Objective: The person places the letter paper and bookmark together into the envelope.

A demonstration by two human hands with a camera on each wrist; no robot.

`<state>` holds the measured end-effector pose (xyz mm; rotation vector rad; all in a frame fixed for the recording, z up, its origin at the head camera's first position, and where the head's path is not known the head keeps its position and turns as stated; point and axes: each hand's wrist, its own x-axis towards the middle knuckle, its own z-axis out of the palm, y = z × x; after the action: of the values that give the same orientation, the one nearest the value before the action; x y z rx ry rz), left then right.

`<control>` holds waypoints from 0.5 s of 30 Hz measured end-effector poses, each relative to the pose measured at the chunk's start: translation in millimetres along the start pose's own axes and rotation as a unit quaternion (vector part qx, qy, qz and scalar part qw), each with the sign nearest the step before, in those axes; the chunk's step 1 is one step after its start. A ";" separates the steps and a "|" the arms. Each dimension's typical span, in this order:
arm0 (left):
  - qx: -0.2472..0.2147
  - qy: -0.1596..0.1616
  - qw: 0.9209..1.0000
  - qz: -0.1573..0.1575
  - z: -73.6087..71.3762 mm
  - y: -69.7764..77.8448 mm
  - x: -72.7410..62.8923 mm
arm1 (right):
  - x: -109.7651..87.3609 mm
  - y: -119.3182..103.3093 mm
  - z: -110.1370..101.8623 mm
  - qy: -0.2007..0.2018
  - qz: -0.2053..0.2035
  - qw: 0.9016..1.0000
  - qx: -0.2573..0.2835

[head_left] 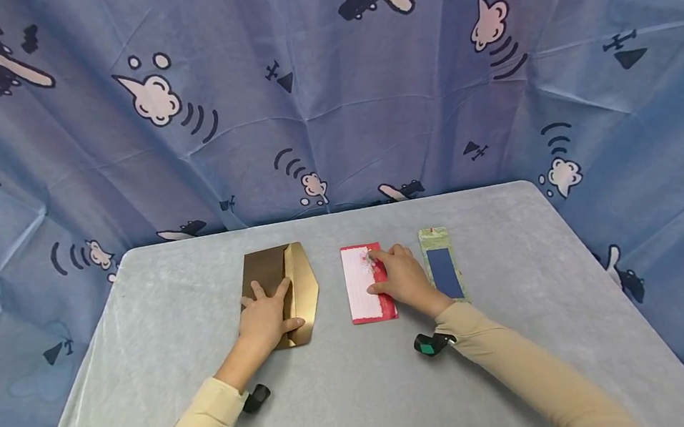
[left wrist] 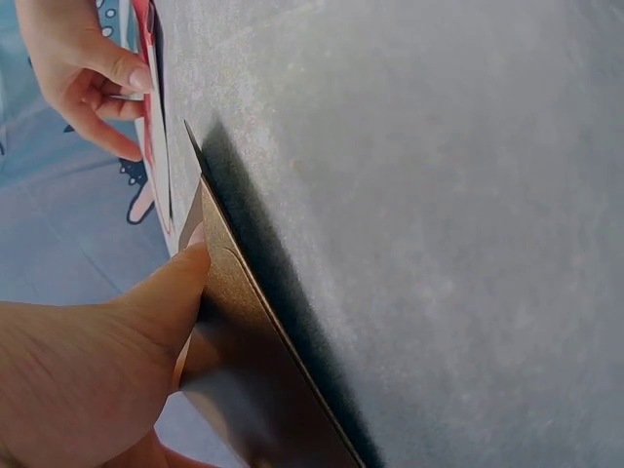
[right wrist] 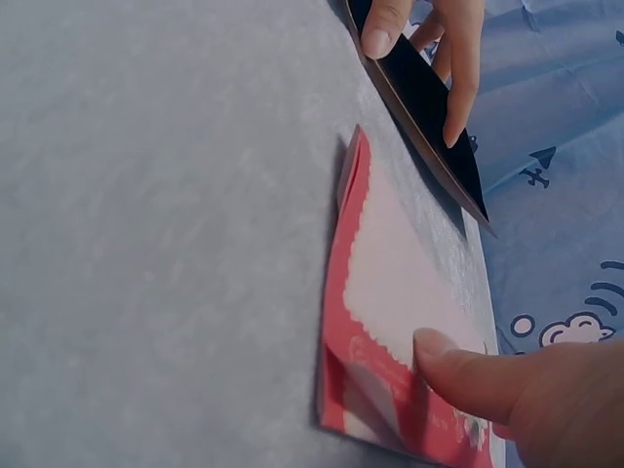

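A gold-brown paper envelope [head_left: 303, 276] lies on the table with its shiny flap opened out to the right. Spread across its body, my left hand [head_left: 263, 319] presses down, the thumb [left wrist: 180, 283] at the fold beside the flap. To the right of the envelope is a red-and-white folded card [head_left: 359, 283], with printed decoration near its right side. My right hand [head_left: 407, 280] rests on that card's right part, thumb [right wrist: 458, 370] and index finger apart. The card's layers gape at a corner in the right wrist view.
Partly behind the right forearm lies a narrow green card with a dark blue panel [head_left: 444, 273]. A pale grey cloth covers the table [head_left: 341, 401]. Behind it hangs a blue curtain [head_left: 332, 135] printed with planes. Each wrist wears a small black camera.
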<state>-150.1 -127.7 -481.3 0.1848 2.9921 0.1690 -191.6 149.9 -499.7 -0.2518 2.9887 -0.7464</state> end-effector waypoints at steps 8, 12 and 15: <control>0.001 0.002 1.000 -0.001 -0.4 -0.2 -0.1 | 0.6 -4.9 -2.5 -0.017 0.015 1.000 -0.010; 0.002 -0.001 1.000 -0.002 -0.2 -0.6 0.3 | 1.3 -5.4 -3.9 -0.026 0.018 0.999 -0.007; 0.004 -0.003 1.000 -0.003 0.3 -0.7 0.8 | 1.8 -4.0 -4.3 -0.032 0.018 0.999 0.001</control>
<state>-151.0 -128.3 -481.7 0.1773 2.9881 0.1569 -193.2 148.1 -494.0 -0.2168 2.9234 -0.7226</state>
